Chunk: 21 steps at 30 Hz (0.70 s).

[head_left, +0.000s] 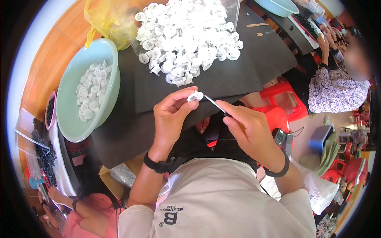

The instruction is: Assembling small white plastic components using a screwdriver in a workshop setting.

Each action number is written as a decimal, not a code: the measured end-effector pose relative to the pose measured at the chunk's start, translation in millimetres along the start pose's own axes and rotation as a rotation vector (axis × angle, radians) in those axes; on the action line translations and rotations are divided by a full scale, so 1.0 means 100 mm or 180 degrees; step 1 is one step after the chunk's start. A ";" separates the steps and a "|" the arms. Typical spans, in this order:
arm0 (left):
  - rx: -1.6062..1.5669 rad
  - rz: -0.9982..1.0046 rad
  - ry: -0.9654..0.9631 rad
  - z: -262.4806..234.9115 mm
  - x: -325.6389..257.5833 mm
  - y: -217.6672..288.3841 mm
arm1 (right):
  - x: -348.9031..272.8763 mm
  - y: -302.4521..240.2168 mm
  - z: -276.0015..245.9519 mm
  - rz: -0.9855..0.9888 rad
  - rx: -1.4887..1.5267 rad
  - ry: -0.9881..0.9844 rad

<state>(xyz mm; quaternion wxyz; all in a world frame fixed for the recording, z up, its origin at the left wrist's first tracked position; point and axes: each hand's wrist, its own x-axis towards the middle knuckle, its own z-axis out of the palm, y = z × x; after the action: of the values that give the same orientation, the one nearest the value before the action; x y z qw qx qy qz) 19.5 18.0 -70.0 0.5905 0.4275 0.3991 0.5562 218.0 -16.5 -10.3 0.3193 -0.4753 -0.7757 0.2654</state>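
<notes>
Pinched between the thumb and fingers of my left hand is a small round white plastic part. My right hand grips a slim tool with a metal shaft, its handle mostly hidden in the fingers. The tool's tip meets the right side of the white part or lies very close to it; I cannot tell which. Both hands are just off the near edge of a dark table. Beyond them, a large heap of similar white parts spills from a clear container onto a black board.
At the left, a pale green basin holds more white pieces. A yellow plastic bag lies behind it. Red stools stand to the right. One person works at the far right table, another at lower left beside black parts.
</notes>
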 end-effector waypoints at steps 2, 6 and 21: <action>0.0040 0.0050 -0.0038 0.01 0.00 0.00 | -0.03 0.01 0.01 -0.0052 -0.0264 0.0068; 0.0132 0.0175 -0.0086 0.01 -0.02 -0.04 | -0.05 -0.02 0.06 -0.0131 -0.0893 -0.0081; 0.0456 0.0505 -0.0161 -0.01 -0.03 -0.12 | -0.06 -0.09 0.30 -0.0269 -0.1974 -0.0357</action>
<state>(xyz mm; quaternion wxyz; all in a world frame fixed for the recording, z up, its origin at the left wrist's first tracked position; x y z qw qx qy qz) 22.0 15.2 -81.7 0.5223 0.5128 0.3877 0.5603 192.4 -29.2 -24.7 0.1267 -0.5020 -0.8551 0.0286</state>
